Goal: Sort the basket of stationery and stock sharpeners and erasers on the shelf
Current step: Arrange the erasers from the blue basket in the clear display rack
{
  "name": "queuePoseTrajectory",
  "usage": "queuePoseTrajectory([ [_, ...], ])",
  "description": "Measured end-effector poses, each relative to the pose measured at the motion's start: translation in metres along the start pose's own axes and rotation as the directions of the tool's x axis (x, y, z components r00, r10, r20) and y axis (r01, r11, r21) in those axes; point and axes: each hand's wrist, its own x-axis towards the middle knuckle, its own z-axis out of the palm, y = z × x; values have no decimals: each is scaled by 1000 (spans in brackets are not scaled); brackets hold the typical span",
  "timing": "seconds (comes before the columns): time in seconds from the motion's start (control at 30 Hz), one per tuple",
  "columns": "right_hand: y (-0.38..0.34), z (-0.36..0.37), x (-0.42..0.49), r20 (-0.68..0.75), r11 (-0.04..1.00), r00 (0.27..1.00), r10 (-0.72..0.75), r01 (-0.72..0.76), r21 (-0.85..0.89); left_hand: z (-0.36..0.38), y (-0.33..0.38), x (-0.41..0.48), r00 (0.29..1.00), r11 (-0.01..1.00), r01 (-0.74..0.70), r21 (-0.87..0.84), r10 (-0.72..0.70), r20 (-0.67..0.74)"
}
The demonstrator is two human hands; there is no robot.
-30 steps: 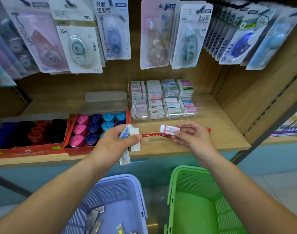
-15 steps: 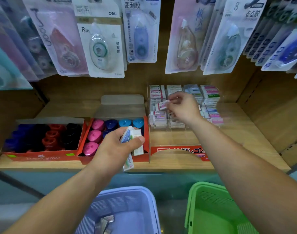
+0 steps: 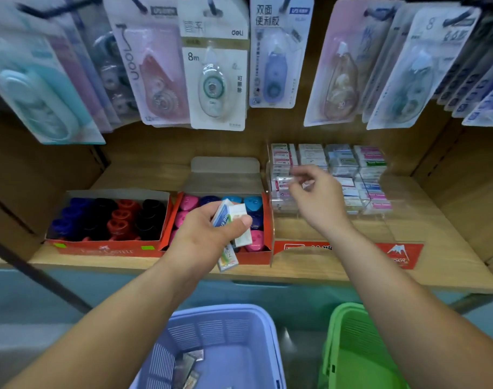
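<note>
Left grip [image 3: 211, 234] wrapped round small fan of erasers [image 3: 235, 217], white with blue and green print, long sides pointing away toward shelf back, right over pink/blue sharpener box [image 3: 256, 256]. Clear eraser tray [image 3: 394, 217] sits right of bundle, further back on shelf [image 3: 436, 265]. Right grip [image 3: 318, 197] at tray's left column, fingers loosely curled, blurry, can't tell if pinching anything. Right one's nearer, so guessing next eraser goes rightward.

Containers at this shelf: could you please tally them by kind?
Baskets: 2, the lilac basket and the green basket
Sharpener boxes: 2, the left sharpener box and the right sharpener box
Eraser racks: 1, the clear eraser rack
Total: 5
</note>
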Motion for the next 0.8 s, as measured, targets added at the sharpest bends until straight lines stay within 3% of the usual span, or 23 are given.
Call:
queuePoseTrajectory([
  [0.1,-34,-8,-57,267,930,962,49,-142,340,-4,1,-6,1000,1000,-8,-18,9,13],
  [0.17,-46,-7,-85,384,874,923,19,-202,442,-4,2,-13,999,998,-25,-64,28,43],
  [0.4,-65,-3,-118,402,809,914,58,-280,518,-11,6,-37,993,987,-76,-142,89,83],
  [0.67,-78,-13,-127,457,640,885,95,-406,653,-25,11,-46,999,990,-15,-141,21,41],
  [0.8,-72,-18,-127,443,630,888,124,-416,656,-28,10,-45,1000,987,14,-162,-11,15],
])
